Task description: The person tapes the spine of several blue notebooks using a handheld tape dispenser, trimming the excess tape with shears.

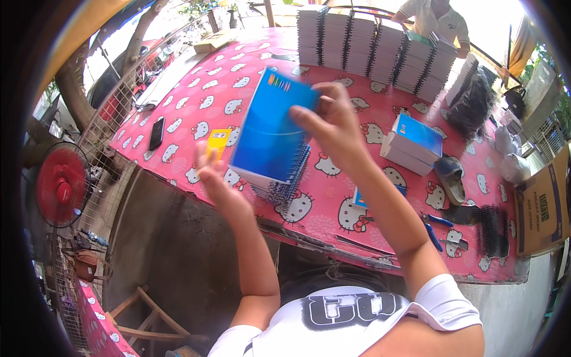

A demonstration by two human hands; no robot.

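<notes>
My right hand (333, 119) grips a blue-covered spiral notebook (267, 131) by its right edge, thumb on the cover. The notebook is tilted, its lower end over a stack of spiral-bound notebooks (279, 193) near the table's front edge. I cannot tell whether it touches that stack. My left hand (217, 181) is raised left of the stack, slightly blurred, its fingers apart and nothing in them. Just beyond those fingers lies a small yellow notebook (219, 140). Under my right forearm another blue-covered piece (360, 197) shows in part.
Tall stacks of spiral-bound books (351, 44) line the back, a person (440, 24) behind them. Rightward are a blue-topped stack (413, 143), a sandal (450, 178), blue-handled pliers (437, 229), black binding coils (492, 229) and a carton (541, 205). A phone (157, 134) and red fan (62, 184) are left.
</notes>
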